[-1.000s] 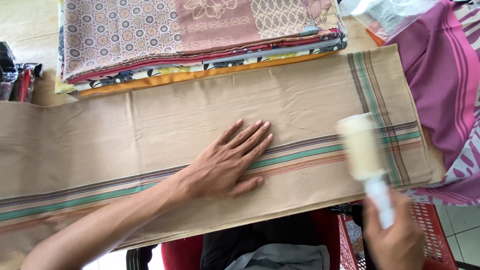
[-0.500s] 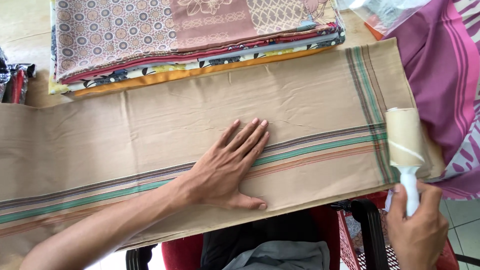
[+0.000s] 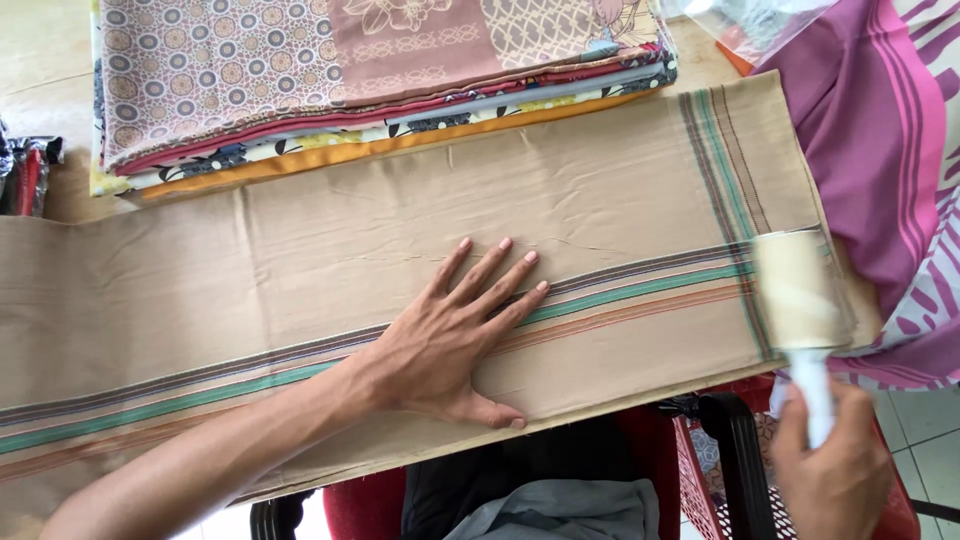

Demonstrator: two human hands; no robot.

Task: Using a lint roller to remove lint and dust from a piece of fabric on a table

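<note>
Head view looks straight down on both hands at work over a long tan cloth (image 3: 400, 250). Fingers of the left hand (image 3: 445, 345) lie spread and flat on the fabric, palm down, gripping nothing, the fingertips reaching just past the band of brown, green and orange stripes that runs the cloth's length. Fingers of the right hand (image 3: 830, 475) are curled shut around the white handle of a lint roller (image 3: 800, 295), whose pale drum rests on the cloth's right end, where a cross-band of stripes meets the lengthwise one, close to the edge.

Outward from the hands, the tan cloth lies stretched across the counter (image 3: 40, 80) from the left border of the picture to the right end under the roller, its near edge hanging just over the counter's front. Behind it, touching its far edge, sits a stack of folded patterned fabrics (image 3: 380, 70). A magenta striped cloth (image 3: 880, 150) lies to the right, and a red basket (image 3: 720, 480) shows below the counter near the right hand.

Judging by the pose, the step in hand is rolling lint off the cloth while the flat hand pins it. A further stroke would call for steady, even pressure, with the left hand holding the fabric taut so it does not bunch.
</note>
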